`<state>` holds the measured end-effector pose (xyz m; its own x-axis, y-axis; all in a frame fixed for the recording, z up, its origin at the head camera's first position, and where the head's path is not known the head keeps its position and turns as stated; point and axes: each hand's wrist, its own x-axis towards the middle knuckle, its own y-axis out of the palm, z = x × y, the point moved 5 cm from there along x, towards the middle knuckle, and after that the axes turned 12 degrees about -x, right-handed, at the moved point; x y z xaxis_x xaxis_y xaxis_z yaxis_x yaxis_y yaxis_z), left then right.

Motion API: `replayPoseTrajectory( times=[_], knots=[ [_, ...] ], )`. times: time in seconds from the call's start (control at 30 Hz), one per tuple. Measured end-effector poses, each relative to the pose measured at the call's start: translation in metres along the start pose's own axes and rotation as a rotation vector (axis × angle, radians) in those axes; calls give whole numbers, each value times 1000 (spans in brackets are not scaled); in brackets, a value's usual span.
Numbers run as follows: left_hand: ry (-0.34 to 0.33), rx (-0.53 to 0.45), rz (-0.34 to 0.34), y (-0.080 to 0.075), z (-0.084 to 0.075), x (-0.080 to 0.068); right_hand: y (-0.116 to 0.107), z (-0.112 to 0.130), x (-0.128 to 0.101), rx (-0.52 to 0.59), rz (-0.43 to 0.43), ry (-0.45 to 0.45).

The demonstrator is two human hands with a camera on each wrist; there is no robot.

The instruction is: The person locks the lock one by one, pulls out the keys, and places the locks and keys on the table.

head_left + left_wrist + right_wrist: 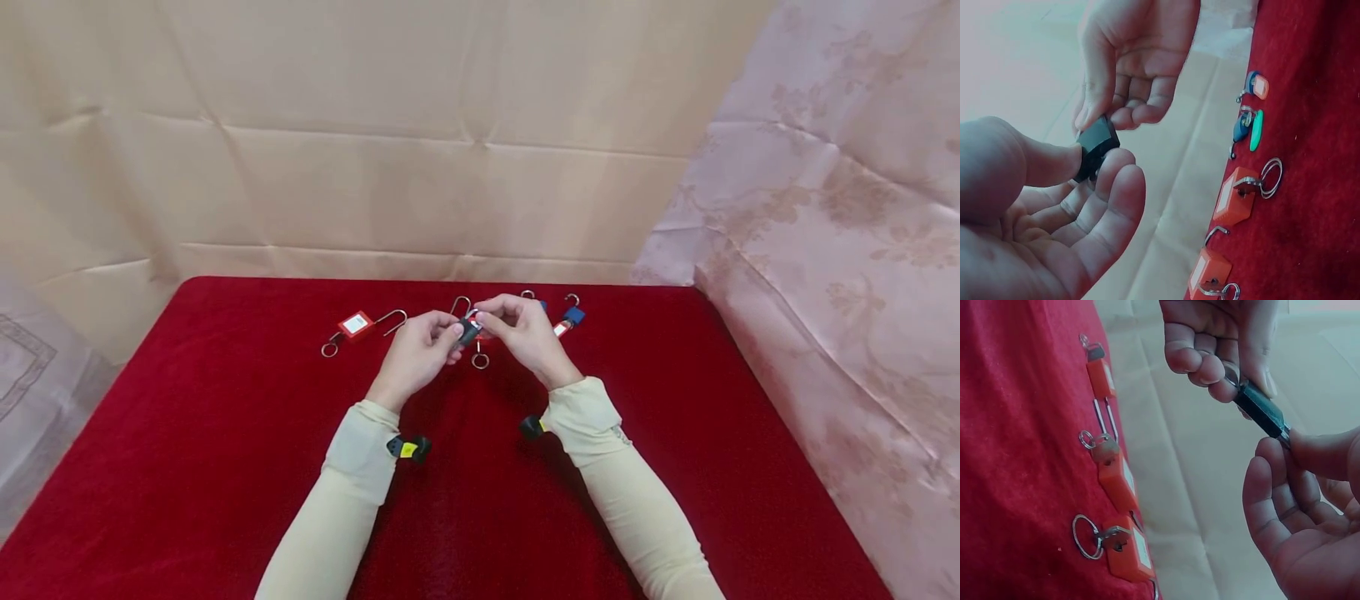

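A small black padlock (pixel 468 332) is held up between the two hands over the far part of the table. My left hand (pixel 417 354) pinches its body between thumb and fingers. From the other side my right hand (pixel 528 337) pinches the metal shackle (pixel 1285 435) with thumb and fingertips. In the right wrist view a bit of metal (pixel 1231 376) shows by the left fingers at the body's other end, mostly covered by them. Behind and below the hands lie orange-red padlocks, one (pixel 1116 484) with a key in it.
On the red cloth (pixel 225 467), an orange-red padlock (pixel 356 325) with its long shackle out lies left of the hands. A small blue padlock (pixel 574 315) is at the right, and another with a green tag (pixel 1257 130) lies nearby. A beige curtain (pixel 375 200) hangs behind.
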<state>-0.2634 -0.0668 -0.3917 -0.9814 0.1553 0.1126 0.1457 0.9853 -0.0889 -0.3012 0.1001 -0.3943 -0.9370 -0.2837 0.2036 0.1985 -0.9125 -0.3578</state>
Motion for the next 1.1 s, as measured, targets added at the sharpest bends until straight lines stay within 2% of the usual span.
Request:
replayPoseTrajectory(
  times=[0.17,0.53,0.7,0.87,1.1],
  knots=[
    [-2,9,-6,2,-2,1,-2,1,1,6,17,-2],
    [17,-63,2,4,-3,3,-3,9,2,-29,24,-12],
    [-4,-81,20,4,3,0,-1,7,-3,-18,20,-9],
    [-15,-60,40,6,0,-3,-4,5,-5,-10,23,-11],
    [-39,-84,91,8,0,0,-11,9,-1,-23,8,-31]
  ],
)
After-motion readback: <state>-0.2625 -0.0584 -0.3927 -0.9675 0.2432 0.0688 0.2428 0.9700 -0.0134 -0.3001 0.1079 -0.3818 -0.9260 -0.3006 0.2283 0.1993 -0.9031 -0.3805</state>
